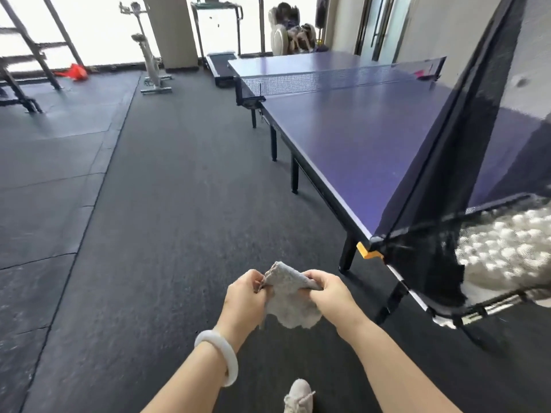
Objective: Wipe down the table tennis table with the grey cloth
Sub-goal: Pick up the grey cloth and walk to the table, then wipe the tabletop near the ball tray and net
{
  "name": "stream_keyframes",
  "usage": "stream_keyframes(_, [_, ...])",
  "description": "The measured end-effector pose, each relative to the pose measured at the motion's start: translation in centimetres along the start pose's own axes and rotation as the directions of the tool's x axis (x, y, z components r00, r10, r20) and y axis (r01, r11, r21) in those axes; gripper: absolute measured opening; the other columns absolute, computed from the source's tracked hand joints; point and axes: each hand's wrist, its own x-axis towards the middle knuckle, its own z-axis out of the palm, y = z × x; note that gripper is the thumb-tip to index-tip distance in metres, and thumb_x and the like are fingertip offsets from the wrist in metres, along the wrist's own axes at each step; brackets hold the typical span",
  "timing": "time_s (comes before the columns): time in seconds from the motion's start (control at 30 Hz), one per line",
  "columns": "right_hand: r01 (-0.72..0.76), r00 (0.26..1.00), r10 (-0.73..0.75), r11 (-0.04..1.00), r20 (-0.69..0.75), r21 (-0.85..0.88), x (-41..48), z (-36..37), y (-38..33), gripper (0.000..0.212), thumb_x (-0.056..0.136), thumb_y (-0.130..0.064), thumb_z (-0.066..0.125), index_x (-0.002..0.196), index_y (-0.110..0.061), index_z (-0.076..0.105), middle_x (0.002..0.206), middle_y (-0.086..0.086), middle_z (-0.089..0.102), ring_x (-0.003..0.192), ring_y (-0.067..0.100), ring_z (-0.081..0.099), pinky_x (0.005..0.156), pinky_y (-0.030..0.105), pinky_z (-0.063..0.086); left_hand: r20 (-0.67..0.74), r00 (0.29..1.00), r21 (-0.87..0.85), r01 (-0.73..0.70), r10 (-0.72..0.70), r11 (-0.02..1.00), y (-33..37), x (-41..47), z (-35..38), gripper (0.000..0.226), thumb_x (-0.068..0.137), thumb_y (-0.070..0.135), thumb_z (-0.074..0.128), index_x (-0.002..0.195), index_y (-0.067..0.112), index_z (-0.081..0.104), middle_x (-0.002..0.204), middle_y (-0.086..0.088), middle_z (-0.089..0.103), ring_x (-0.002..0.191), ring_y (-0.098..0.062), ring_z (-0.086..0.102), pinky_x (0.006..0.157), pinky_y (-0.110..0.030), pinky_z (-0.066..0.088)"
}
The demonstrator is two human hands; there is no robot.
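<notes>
grey cloth (286, 296), speckled lighter. table tennis table (357, 138) top blue-purple, pale edge line, black legs. net (328, 80) black mesh. ball catcher (429, 263) black mesh, white balls (507, 248) inside. orange corner clip (368, 251). bangle (219, 357) white. floor (164, 219) dark grey. shoe (298, 396) off-white.

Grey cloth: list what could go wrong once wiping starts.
1. The grey cloth, bunched between the left hand and right hand, may wipe unevenly unless spread.
2. The black catch net clamped to the table end could snag it and jostle the white balls.
3. A red item near the centre net might get swept off.
</notes>
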Motion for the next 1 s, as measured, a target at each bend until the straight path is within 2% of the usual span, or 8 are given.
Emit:
stream_keyframes(0.1, [-0.003, 1.0, 0.001, 0.997, 0.02, 0.075, 7.9, -3.5, -2.2, 0.024, 0.091, -0.001, 0.059, 0.095, -0.02, 0.074, 0.091, -0.001, 0.076, 0.084, 0.008, 0.069, 0.068, 0.018, 0.051, 0.034, 0.999, -0.01, 0.006, -0.005, 1.0, 2.5, 8.5, 0.6, 0.013, 0.089, 0.024, 0.067, 0.079, 0.02, 0.062, 0.078, 0.005, 0.066, 0.067, -0.01, 0.053, 0.052, -0.016, 0.036])
stream_keyframes(0.33, [-0.03, 0.975, 0.068, 0.983, -0.211, 0.179, 22.1, -11.0, -5.8, 0.012, 0.089, -0.012, 0.072, 0.093, -0.022, 0.075, 0.088, -0.008, 0.076, 0.081, 0.003, 0.068, 0.066, 0.016, 0.049, 0.06, 0.996, -0.046, -0.057, 0.06, 0.997, 9.2, 25.8, 2.4, 0.019, 0.089, 0.025, 0.068, 0.072, 0.028, 0.061, 0.075, 0.008, 0.066, 0.066, -0.001, 0.055, 0.048, -0.009, 0.038])
stream_keyframes(0.53, [-0.074, 0.867, 0.184, 0.967, -0.464, 0.245, 31.8, -16.8, -4.2, 0.007, 0.088, -0.013, 0.074, 0.093, -0.018, 0.074, 0.088, -0.004, 0.077, 0.088, 0.013, 0.072, 0.078, 0.029, 0.058, 0.276, 0.948, -0.033, -0.158, 0.161, 0.987, 13.8, 40.6, 8.8, 0.018, 0.09, 0.028, 0.068, 0.073, 0.029, 0.063, 0.073, 0.008, 0.065, 0.065, -0.002, 0.056, 0.046, -0.009, 0.038])
stream_keyframes(0.67, [-0.155, 0.717, 0.295, 0.951, -0.632, 0.269, 37.8, -19.4, -2.8, 0.007, 0.088, -0.019, 0.074, 0.091, -0.025, 0.073, 0.084, -0.015, 0.075, 0.084, 0.003, 0.07, 0.068, 0.015, 0.05, 0.466, 0.859, -0.014, -0.233, 0.213, 0.972, 16.5, 50.8, 14.0, 0.014, 0.091, 0.03, 0.064, 0.077, 0.029, 0.063, 0.076, 0.009, 0.064, 0.068, -0.004, 0.057, 0.045, -0.009, 0.037])
stream_keyframes(0.8, [-0.24, 0.503, 0.374, 0.927, -0.779, 0.289, 40.9, -21.2, -3.2, 0.013, 0.089, -0.015, 0.072, 0.086, -0.027, 0.071, 0.084, -0.011, 0.074, 0.087, 0.006, 0.069, 0.07, 0.018, 0.049, 0.651, 0.72, 0.016, -0.328, 0.239, 0.944, 19.8, 57.7, 18.6, 0.017, 0.094, 0.031, 0.063, 0.077, 0.031, 0.059, 0.078, 0.012, 0.06, 0.067, -0.003, 0.053, 0.046, -0.014, 0.035])
stream_keyframes(0.9, [-0.28, 0.31, 0.265, 0.943, -0.913, 0.179, 40.8, -23.1, -4.8, 0.018, 0.089, -0.011, 0.071, 0.084, -0.028, 0.068, 0.082, -0.015, 0.07, 0.083, -0.003, 0.065, 0.062, 0.009, 0.045, 0.793, 0.529, -0.091, -0.386, 0.301, 0.918, 24.1, 59.9, 22.8, 0.015, 0.097, 0.028, 0.061, 0.082, 0.028, 0.058, 0.082, 0.009, 0.062, 0.067, -0.004, 0.053, 0.049, -0.016, 0.036])
stream_keyframes(0.97, [-0.348, 0.152, 0.136, 0.935, -0.979, 0.076, 39.6, -23.7, -5.9, 0.012, 0.09, -0.014, 0.069, 0.089, -0.026, 0.068, 0.085, -0.018, 0.068, 0.085, -0.008, 0.061, 0.064, 0.006, 0.045, 0.865, 0.387, -0.168, -0.377, 0.32, 0.911, 26.7, 59.8, 25.5, 0.017, 0.098, 0.028, 0.06, 0.081, 0.031, 0.058, 0.08, 0.009, 0.063, 0.065, -0.006, 0.055, 0.045, -0.012, 0.036])
stream_keyframes(1.0, [-0.406, 0.109, 0.076, 0.913, -0.991, 0.025, 38.8, -23.8, -6.1, 0.009, 0.09, -0.015, 0.069, 0.092, -0.025, 0.069, 0.088, -0.018, 0.068, 0.086, -0.007, 0.061, 0.066, 0.006, 0.045, 0.886, 0.327, -0.189, -0.391, 0.328, 0.901, 27.7, 59.5, 26.7, 0.017, 0.098, 0.028, 0.06, 0.081, 0.032, 0.058, 0.08, 0.009, 0.064, 0.065, -0.006, 0.055, 0.044, -0.011, 0.036])
